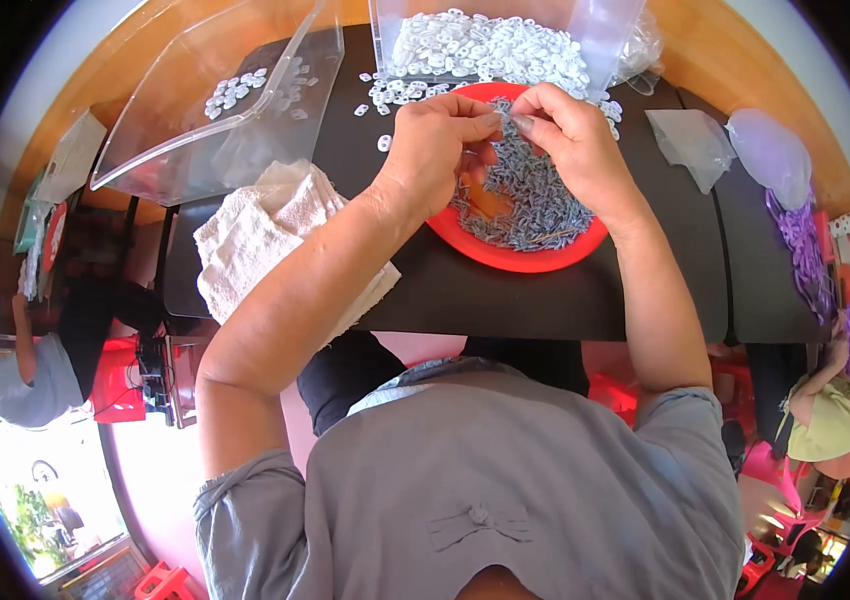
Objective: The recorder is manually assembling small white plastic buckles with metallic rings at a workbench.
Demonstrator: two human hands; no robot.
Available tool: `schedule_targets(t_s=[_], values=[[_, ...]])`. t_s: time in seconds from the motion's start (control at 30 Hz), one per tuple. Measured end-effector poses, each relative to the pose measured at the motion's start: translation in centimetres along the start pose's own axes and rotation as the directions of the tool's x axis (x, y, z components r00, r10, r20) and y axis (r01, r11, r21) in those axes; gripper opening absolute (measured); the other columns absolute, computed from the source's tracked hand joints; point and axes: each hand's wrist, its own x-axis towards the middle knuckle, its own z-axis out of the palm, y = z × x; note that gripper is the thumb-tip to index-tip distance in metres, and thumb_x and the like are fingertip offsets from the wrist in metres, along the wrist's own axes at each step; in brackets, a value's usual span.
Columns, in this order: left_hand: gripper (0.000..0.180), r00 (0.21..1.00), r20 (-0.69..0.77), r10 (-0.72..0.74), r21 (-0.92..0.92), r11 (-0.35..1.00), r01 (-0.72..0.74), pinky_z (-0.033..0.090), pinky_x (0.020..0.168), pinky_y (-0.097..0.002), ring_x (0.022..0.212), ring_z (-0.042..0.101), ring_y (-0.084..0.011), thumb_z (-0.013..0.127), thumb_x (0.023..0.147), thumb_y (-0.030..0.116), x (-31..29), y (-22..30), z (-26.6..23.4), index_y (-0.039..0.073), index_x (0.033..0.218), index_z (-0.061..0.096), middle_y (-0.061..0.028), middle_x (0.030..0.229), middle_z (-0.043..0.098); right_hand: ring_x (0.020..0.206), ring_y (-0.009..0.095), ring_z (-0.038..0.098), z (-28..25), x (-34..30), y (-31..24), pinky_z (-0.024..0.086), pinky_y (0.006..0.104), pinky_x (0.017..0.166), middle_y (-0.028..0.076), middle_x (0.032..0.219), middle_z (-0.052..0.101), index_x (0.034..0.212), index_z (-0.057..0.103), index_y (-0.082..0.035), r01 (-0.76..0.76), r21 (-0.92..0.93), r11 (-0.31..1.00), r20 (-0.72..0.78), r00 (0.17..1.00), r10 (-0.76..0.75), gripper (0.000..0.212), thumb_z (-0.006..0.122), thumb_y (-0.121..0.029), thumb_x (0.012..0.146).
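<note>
Over a round red tray (pixel 520 262) both my hands meet, fingertips nearly touching. My left hand (pixel 442 142) is closed in a pinch, thumb against the fingers. Just right of it, my right hand (pixel 573 140) pinches too, its thumb and forefinger pressed together. Whatever lies between the fingertips is too small to make out. Heaped in the tray under them are many small grey, narrow pieces (pixel 535 205), screw-like in shape. A patch of orange (pixel 488 200) shows through the heap. Small white oval pieces with holes (pixel 400 92) lie scattered beyond the tray.
At the back, a clear bin (pixel 610 40) is heaped with white pieces. Another clear bin (pixel 275 90) stands tilted at left. A white cloth (pixel 265 235) lies by my left forearm. Plastic bags (pixel 690 145) and purple straps (pixel 800 240) are at right. People sit at both sides.
</note>
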Motion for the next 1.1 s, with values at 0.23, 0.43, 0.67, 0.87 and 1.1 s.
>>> schedule_targets(t_s=[0.23,0.43,0.67,0.87,1.1], values=[[0.011,0.998,0.047,0.044,0.048,0.998,-0.046,0.046,0.05,-0.0256,0.063,0.059,-0.0135,0.06,0.091,0.006,-0.1,-0.2,-0.1,-0.003,0.097,0.061,-0.0072,0.08,0.062,0.071,0.009,0.052,0.5,0.0,-0.2,0.044,0.0249,0.064,0.001,0.081,0.059,0.095,0.056,-0.002,0.122,-0.133,0.984,-0.049,0.99,-0.129,0.005,0.056,-0.006,0.092],[0.011,0.998,0.031,0.063,-0.037,0.997,-0.062,0.046,0.042,-0.0253,0.057,0.058,-0.0134,0.064,0.087,0.005,-0.5,0.1,-0.4,-0.004,0.092,0.06,-0.0076,0.077,0.062,0.072,0.01,0.053,0.8,0.0,-0.2,0.045,0.025,0.066,0.002,0.08,0.059,0.096,0.057,-0.001,0.15,-0.096,0.984,-0.086,0.984,-0.158,0.006,0.056,-0.005,0.093],[0.011,0.996,-0.004,0.088,-0.031,0.996,-0.088,0.046,0.041,-0.0249,0.056,0.058,-0.0126,0.065,0.087,0.005,-0.5,-0.2,-0.7,-0.004,0.09,0.061,-0.0072,0.075,0.061,0.077,0.012,0.057,1.2,-0.2,-0.5,0.047,0.0259,0.071,0.004,0.083,0.061,0.097,0.056,0.0,0.162,-0.18,0.97,-0.078,0.981,-0.179,0.006,0.055,-0.004,0.093],[0.01,0.995,0.0,0.103,-0.016,0.995,-0.103,0.046,0.04,-0.0244,0.056,0.057,-0.0121,0.065,0.087,0.005,-0.7,-0.3,-0.5,-0.004,0.09,0.061,-0.0071,0.075,0.061,0.077,0.012,0.057,1.2,-0.2,-0.7,0.047,0.026,0.07,0.005,0.083,0.062,0.097,0.056,0.001,0.184,-0.216,0.959,-0.079,0.975,-0.205,0.007,0.055,-0.003,0.091],[0.01,0.998,0.004,0.068,-0.069,0.995,-0.068,0.047,0.042,-0.0259,0.057,0.058,-0.0134,0.064,0.087,0.005,-0.5,-0.5,-0.9,-0.003,0.091,0.06,-0.0076,0.076,0.061,0.075,0.011,0.057,1.4,-0.2,-0.8,0.047,0.0256,0.068,0.005,0.082,0.062,0.096,0.056,0.0,0.214,-0.214,0.953,-0.117,0.963,-0.243,0.006,0.057,-0.001,0.091]])
